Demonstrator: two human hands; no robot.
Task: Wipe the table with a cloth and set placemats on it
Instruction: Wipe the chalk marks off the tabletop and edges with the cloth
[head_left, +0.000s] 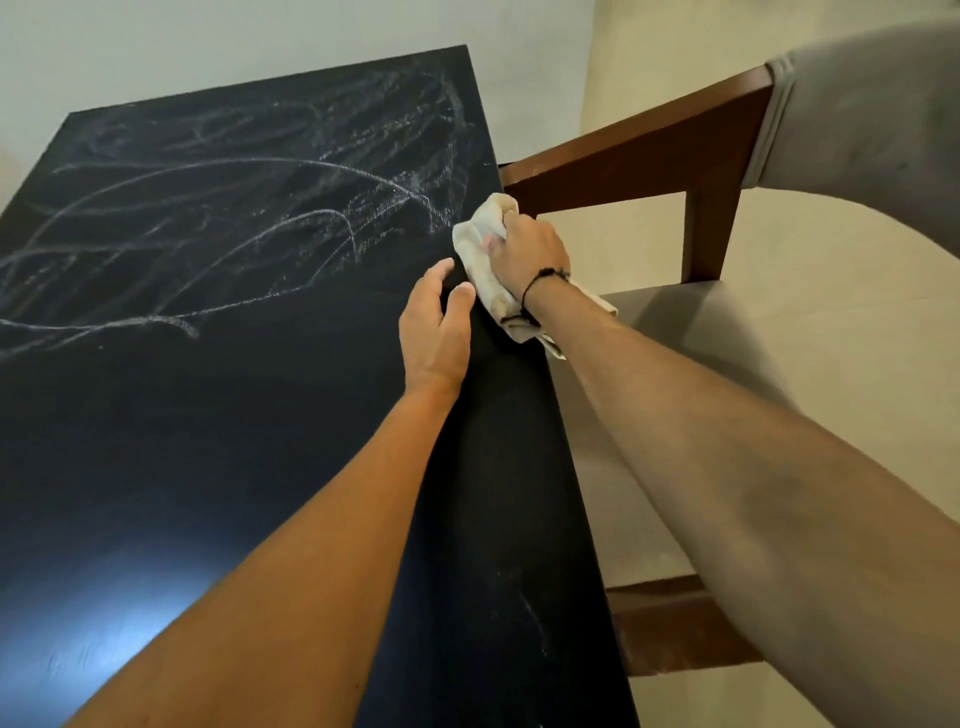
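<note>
Gripping a crumpled, off-white cotton cloth (485, 260) (grubby and yellowed at the folds), the right hand (527, 254) presses it onto the right edge of the black, matte counter (208, 415), streaked with pale chalky smears. One end hangs over the edge. The left hand (434, 327) rests flat just beside it, fingers relaxed.

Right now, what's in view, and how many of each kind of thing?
Table: 1
Cloth: 1
Chair: 1
Hands: 2, the left hand resting on the table, the right hand gripping the cloth
Placemats: 0
Total: 5
</note>
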